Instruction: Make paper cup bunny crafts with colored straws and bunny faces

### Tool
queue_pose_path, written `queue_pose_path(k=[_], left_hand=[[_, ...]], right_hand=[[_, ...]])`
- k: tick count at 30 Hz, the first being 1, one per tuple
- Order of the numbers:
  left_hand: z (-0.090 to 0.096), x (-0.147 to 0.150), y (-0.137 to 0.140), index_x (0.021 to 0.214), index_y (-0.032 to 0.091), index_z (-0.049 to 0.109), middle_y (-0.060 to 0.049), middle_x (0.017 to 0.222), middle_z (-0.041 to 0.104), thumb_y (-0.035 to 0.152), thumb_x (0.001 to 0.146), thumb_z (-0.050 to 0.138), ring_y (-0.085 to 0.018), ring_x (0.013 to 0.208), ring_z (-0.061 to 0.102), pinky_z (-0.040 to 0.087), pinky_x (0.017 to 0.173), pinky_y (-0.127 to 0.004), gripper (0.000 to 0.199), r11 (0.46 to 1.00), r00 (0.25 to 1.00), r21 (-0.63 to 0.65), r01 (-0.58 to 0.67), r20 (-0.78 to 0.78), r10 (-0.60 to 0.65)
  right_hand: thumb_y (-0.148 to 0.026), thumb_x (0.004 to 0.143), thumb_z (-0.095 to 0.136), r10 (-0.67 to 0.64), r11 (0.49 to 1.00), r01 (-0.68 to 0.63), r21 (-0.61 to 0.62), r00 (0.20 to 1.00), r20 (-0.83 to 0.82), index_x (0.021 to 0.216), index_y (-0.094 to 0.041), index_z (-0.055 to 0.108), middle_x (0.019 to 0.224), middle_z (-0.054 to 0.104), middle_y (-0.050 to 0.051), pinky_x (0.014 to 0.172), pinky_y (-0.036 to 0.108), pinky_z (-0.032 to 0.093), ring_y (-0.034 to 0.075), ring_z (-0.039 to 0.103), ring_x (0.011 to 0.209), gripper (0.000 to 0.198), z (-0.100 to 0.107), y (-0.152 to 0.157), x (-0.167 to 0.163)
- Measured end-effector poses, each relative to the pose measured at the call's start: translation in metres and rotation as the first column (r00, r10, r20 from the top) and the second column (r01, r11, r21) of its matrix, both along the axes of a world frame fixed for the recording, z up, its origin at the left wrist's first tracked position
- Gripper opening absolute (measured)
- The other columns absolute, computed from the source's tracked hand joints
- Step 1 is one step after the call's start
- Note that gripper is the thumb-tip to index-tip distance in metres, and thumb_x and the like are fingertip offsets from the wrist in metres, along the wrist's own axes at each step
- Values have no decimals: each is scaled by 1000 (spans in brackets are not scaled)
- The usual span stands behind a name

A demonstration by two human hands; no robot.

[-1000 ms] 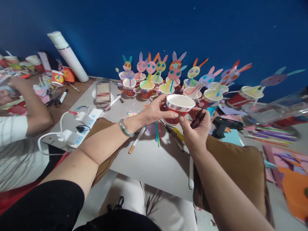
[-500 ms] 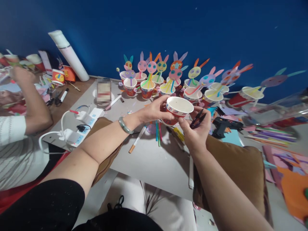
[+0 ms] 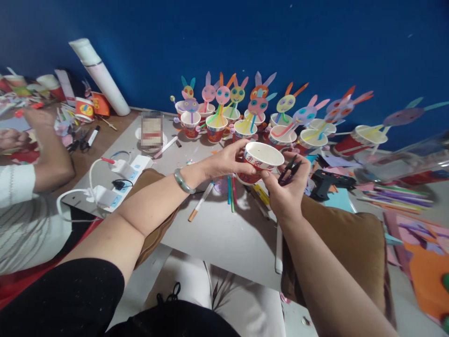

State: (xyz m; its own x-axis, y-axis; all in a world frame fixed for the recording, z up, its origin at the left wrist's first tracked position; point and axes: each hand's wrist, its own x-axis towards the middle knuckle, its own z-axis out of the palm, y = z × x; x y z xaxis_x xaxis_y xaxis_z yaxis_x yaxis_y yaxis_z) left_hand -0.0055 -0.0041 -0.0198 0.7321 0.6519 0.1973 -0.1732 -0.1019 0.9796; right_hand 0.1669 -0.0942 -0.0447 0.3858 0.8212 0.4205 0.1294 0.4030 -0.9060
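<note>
My left hand [image 3: 229,161] is closed around the left side of a red-and-white paper cup [image 3: 263,162], tilted with its open mouth facing up toward me. My right hand [image 3: 288,199] steadies the cup's lower right side with the thumb. Dark, pointed scissors [image 3: 287,172] are held in that same hand, their tips upward; the handles are mostly hidden. Just below the cup lie blue, green and red straws [image 3: 231,194], a purple paper disc [image 3: 220,186], a marker [image 3: 200,202] and a yellow cutter [image 3: 261,193].
Along the blue wall stand several paper cups [image 3: 216,122] with rabbit-faced paper figures. A black glue gun [image 3: 329,182] and coloured straws [image 3: 400,196] lie to the right. Brown cushions [image 3: 343,243] flank my arms. A power strip [image 3: 130,180] and another person's arm [image 3: 56,150] are left.
The cup has shifted very slightly right and down in view, still held by both hands. At the left, more of the other person's hand now shows.
</note>
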Motion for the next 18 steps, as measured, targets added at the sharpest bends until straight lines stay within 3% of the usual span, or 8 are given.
queue_pose_path(k=[7,13,18], left_hand=[[0,-1,0,118,17,59,-11,117,71,33,67,87,-28,117,66,54,101,-44,60,1000,1000,-1,7,-24,-7],[4,0,-3,112,18,57,-7,106,71,26,66,86,-23,106,68,56,93,-37,54,999,1000,-27,22,-13,-22],[5,0,-3,110,18,58,-6,106,70,23,66,84,-23,108,67,54,97,-38,51,999,999,-30,40,-27,-41]], right_hand=[[-45,63,89,-14,1000,14,16,1000,11,113,-27,54,108,58,4,63,28,54,17,64,87,63,0,1,0],[-42,64,89,-24,999,23,28,999,41,112,-28,55,102,57,3,53,23,48,14,60,76,60,2,0,-2],[-38,65,88,-20,1000,19,19,999,45,113,-27,55,97,56,1,48,20,44,10,55,67,60,3,-1,-3]])
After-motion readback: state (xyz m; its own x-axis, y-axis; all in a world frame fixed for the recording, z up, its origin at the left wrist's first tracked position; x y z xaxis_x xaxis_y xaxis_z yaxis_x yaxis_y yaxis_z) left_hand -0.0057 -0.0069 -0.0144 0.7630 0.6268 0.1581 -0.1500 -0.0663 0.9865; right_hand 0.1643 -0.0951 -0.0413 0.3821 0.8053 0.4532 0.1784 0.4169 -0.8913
